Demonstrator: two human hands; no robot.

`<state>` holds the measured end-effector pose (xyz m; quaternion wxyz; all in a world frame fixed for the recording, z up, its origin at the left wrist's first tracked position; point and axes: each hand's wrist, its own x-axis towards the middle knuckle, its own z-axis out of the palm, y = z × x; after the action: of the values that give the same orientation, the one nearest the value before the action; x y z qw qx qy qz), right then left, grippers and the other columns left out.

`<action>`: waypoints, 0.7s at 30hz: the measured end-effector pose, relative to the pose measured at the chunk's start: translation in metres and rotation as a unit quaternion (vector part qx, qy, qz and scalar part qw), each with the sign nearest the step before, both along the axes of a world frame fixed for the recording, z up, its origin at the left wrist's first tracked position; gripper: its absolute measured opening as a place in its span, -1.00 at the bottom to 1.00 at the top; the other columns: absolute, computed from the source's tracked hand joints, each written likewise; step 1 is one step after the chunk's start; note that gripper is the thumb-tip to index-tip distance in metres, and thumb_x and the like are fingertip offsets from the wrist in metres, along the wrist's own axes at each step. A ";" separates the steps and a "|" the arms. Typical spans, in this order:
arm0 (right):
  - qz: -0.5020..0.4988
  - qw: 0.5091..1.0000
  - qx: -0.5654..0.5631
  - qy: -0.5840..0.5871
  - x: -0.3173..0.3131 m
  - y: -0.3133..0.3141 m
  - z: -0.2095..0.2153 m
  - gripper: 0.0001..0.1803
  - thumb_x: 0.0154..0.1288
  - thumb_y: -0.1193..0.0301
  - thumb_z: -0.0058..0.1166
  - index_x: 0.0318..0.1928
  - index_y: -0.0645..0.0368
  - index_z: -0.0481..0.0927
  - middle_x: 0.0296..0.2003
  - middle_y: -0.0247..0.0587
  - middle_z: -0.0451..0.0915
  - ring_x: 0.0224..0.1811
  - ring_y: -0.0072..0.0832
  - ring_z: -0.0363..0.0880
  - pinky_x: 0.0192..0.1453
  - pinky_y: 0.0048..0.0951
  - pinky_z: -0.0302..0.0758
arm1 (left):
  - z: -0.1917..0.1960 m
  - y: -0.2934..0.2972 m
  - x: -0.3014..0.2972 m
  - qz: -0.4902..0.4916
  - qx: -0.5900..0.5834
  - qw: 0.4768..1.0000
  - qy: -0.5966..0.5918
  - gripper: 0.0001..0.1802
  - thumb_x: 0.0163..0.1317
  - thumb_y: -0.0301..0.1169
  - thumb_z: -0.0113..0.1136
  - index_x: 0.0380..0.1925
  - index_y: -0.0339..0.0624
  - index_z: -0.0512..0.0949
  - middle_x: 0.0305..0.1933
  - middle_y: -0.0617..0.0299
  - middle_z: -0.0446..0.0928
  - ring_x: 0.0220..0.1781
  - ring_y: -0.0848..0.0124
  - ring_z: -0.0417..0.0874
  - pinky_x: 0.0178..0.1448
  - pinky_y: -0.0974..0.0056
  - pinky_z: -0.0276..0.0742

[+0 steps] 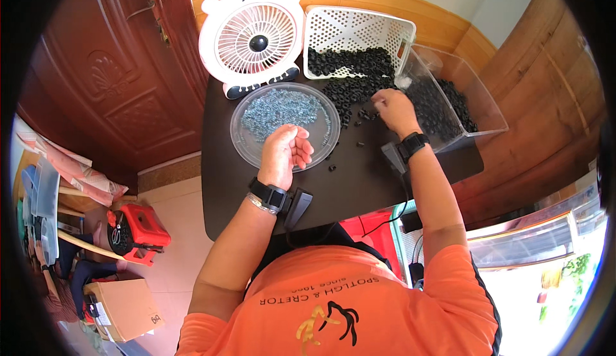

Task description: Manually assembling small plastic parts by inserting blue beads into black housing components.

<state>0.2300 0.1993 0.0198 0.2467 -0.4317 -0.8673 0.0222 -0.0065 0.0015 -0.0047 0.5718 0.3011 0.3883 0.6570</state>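
My left hand is over the near edge of a round clear tray, palm turned up and fingers curled in; whatever it may hold is too small to tell. Small bluish, shiny screw-like pieces are heaped in that tray. My right hand is at the near right side of a pile of small black parts, thumb and fingers drawn together. What lies between those fingertips is hidden. A few loose black parts lie on the dark table between my hands.
A white perforated basket, tipped toward me, spills black parts onto the table. Right of it stands a clear bin with more black parts. A white fan stands at the back left. A red case and cardboard box are on the floor.
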 end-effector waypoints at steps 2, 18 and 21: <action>-0.081 0.997 -0.004 -0.005 0.016 0.020 -0.001 -0.79 0.16 0.39 0.03 -0.22 0.09 0.67 -0.24 -0.06 0.66 -0.09 -0.09 0.59 0.01 -0.14 0.51 | 0.001 0.001 0.001 0.001 0.002 1.000 0.001 -0.70 0.32 -0.16 -0.05 -0.31 -0.16 0.50 -0.51 0.19 0.55 -0.56 0.47 0.52 -0.49 0.43 0.37; -0.048 0.998 -0.035 -0.032 0.014 0.027 -0.013 -0.78 0.08 0.35 0.17 -0.26 0.14 0.66 -0.32 -0.08 0.64 -0.16 -0.10 0.60 -0.03 -0.16 0.51 | 0.001 0.002 -0.001 -0.011 -0.002 1.000 0.000 -0.71 0.33 -0.18 -0.06 -0.32 -0.16 0.49 -0.50 0.20 0.55 -0.55 0.47 0.52 -0.50 0.44 0.38; -0.050 0.998 -0.040 -0.017 0.018 0.013 0.001 -0.78 0.08 0.34 0.17 -0.25 0.13 0.66 -0.28 -0.07 0.63 -0.13 -0.10 0.58 -0.02 -0.16 0.50 | 0.000 0.002 -0.001 -0.010 -0.011 1.000 0.001 -0.72 0.33 -0.18 -0.05 -0.32 -0.16 0.49 -0.50 0.20 0.55 -0.56 0.47 0.52 -0.50 0.44 0.38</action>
<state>0.2479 0.2128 0.0205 0.2150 -0.4839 -0.8475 0.0369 -0.0078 0.0034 -0.0048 0.5812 0.2996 0.3932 0.6464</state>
